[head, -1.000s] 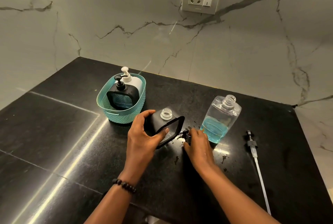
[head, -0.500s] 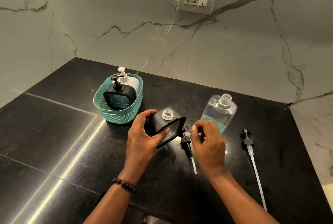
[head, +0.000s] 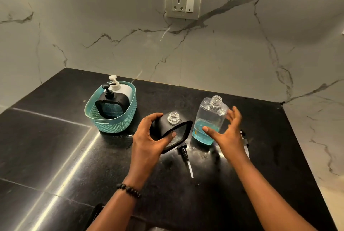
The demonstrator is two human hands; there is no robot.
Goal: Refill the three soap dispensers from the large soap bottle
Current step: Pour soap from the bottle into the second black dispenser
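My left hand (head: 149,137) grips an uncapped black soap dispenser (head: 172,129), tilted on the dark counter, its clear threaded neck showing. Its black pump (head: 185,153) lies on the counter just below it, tube pointing toward me. The large clear bottle (head: 208,119), uncapped and holding blue soap in its lower part, stands to the right. My right hand (head: 226,131) is spread open beside the bottle, thumb in front of it, fingers near its right shoulder; contact is unclear. A second black dispenser (head: 111,107) and a white dispenser (head: 122,89), both capped, stand in a teal basket (head: 111,126).
Another pump with a long tube (head: 244,142) lies on the counter behind my right hand, mostly hidden. Marble wall with a socket plate (head: 183,2) rises behind. The black counter (head: 55,147) ends at a marble edge on the right.
My right hand let go of the black pump, which now lies on the counter, and moved right and up to the large bottle, opening wide. My left hand kept hold of the dispenser.
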